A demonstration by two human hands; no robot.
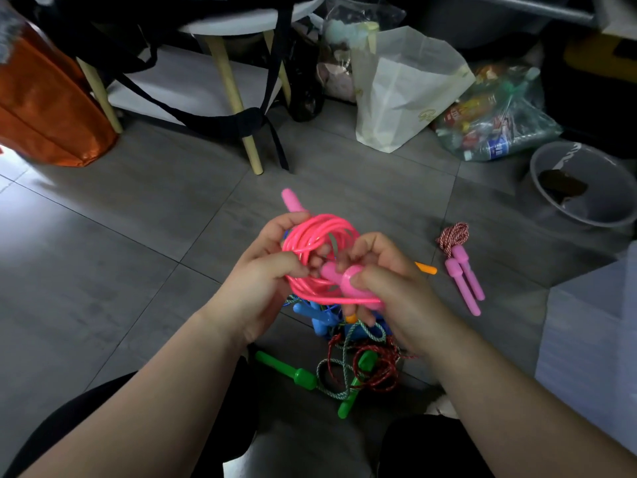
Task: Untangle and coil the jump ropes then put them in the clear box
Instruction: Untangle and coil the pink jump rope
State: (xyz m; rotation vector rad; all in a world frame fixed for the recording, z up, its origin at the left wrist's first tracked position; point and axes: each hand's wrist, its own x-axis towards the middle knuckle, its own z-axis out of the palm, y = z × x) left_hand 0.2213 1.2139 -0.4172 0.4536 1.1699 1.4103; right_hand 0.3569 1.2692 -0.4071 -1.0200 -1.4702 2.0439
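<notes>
Above tangled pile [358, 360], gripping pink coil [317, 232] with left hand [265, 284]; at 4 o'clock, pinching its handle [348, 281] with right hand [386, 288].

Floor: large grey tiles [103, 270] with thin pale joints, dimly lit overall; 1 bright patch of light [10, 163] at the far left edge. Furniture: white table [248, 24] on 3 visible pale wooden legs [235, 98], with black straps [206, 119] hanging across them. An orange bag [44, 108] stands left of the table. To its right stand a cream plastic bag [406, 88] and, beside that, a clear bag of bottles [499, 122], both on the floor. A grey round basin [617, 188] sits at the right, with a dark item inside.
</notes>
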